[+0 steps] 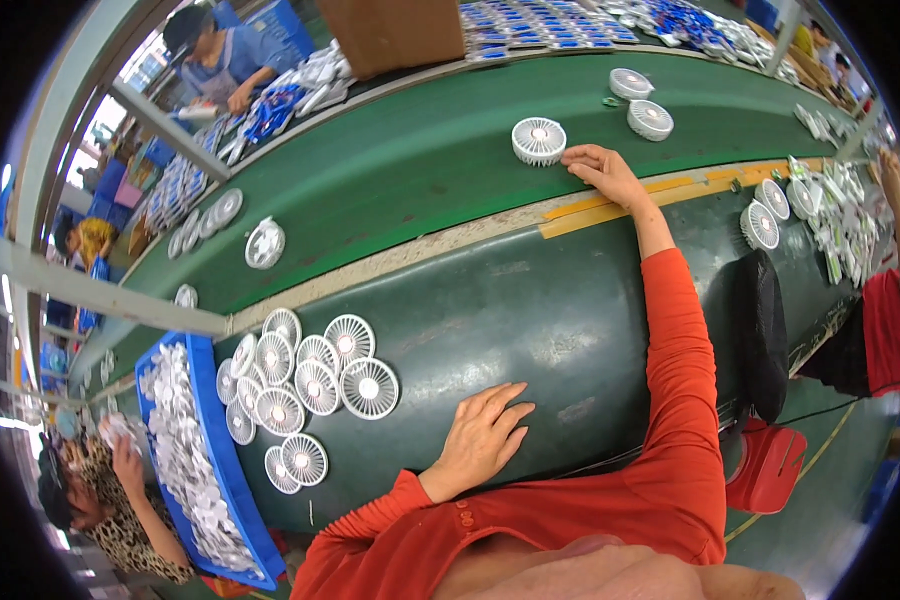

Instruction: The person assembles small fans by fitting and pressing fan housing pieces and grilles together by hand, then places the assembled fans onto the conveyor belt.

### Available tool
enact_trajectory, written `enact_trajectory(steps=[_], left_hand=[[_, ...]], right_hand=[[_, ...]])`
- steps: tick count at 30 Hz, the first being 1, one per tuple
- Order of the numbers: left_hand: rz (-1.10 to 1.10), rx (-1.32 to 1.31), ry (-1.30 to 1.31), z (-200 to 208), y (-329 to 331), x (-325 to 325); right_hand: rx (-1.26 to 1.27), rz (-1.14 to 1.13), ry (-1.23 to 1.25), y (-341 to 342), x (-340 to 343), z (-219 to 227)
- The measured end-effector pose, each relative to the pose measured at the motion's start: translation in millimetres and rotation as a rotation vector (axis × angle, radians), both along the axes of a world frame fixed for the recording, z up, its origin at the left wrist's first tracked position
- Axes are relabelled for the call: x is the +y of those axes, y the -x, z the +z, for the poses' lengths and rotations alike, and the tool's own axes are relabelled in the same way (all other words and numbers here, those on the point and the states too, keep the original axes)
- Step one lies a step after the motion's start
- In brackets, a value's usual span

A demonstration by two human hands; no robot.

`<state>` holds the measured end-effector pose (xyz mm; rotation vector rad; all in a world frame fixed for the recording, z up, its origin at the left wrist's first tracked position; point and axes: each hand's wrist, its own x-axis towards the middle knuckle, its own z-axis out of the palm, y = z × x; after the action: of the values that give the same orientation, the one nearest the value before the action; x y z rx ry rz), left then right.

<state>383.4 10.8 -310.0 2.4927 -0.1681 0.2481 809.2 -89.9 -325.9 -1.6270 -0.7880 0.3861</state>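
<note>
Red shirt (585, 515) at edge of table (560, 335) | left grip (478, 437) spread, room ahead | right grip (608, 174) parted beside fan (539, 141)

A red-orange top (590, 505) — its right sleeve (678, 350) creased along the forearm, its left sleeve (368, 518) bunched toward the wrist — carries small matching round details (464, 515) near a scooped neckline (467, 543).

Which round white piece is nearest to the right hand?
The white piece on the green belt, immediately left of the right hand; all others lie farther away.
</note>
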Motion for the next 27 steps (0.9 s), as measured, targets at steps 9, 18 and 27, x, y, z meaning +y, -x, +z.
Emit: enact_trajectory(steps=[9,18,27], left_hand=[[-0.021,-0.077,0.085,-14.7,5.8,4.9],[-0.028,-0.168,0.142,-26.2,11.6,4.3],[-0.067,-0.289,0.535,-34.1,9.3,18.8]], right_hand=[[-0.71,-0.339,0.25,8.3,6.8,-19.4],[-0.859,-0.506,0.454,20.6,15.5,-17.0],[-0.987,-0.515,0.324,78.1,48.8,-31.7]])
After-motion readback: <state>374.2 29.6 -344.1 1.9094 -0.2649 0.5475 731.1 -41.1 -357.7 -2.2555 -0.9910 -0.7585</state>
